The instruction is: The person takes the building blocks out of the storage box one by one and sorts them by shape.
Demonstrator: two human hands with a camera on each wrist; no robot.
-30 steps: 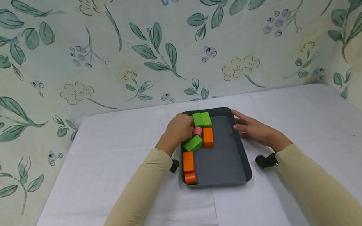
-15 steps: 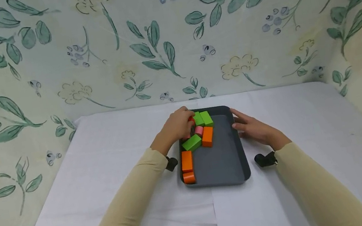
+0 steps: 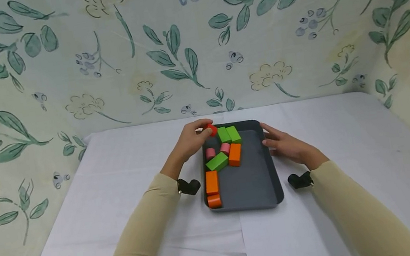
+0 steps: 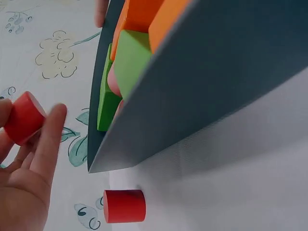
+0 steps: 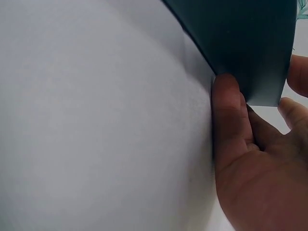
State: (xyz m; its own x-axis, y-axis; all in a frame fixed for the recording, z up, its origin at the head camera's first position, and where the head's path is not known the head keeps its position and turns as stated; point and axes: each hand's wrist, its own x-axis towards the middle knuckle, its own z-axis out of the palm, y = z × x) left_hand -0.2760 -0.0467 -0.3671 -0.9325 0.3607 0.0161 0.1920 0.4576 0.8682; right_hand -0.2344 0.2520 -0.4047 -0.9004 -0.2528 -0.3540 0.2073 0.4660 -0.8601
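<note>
My left hand (image 3: 189,141) pinches a small red cylinder block (image 3: 212,130) above the far left corner of the grey tray (image 3: 254,174). The left wrist view shows this cylinder between thumb and fingers, outside the tray wall. A second red cylinder (image 4: 125,206) lies on the white cloth beyond the tray; in the head view it is hidden. My right hand (image 3: 290,146) rests against the tray's right wall, fingers fairly straight, with fingertips (image 5: 226,89) on the outside of the wall in the right wrist view.
Along the tray's left side lie green blocks (image 3: 217,162), pink cylinders (image 3: 211,153), orange blocks (image 3: 212,182) and an orange rounded block (image 3: 214,201). Another orange block (image 3: 235,154) lies nearer the middle. White cloth (image 3: 308,120) covers the table; a floral curtain (image 3: 120,78) hangs behind.
My left hand has lifted out of the tray and moved left and away with the red cylinder, uncovering a pink cylinder. The far green blocks have shifted slightly. My right hand has stayed put.
</note>
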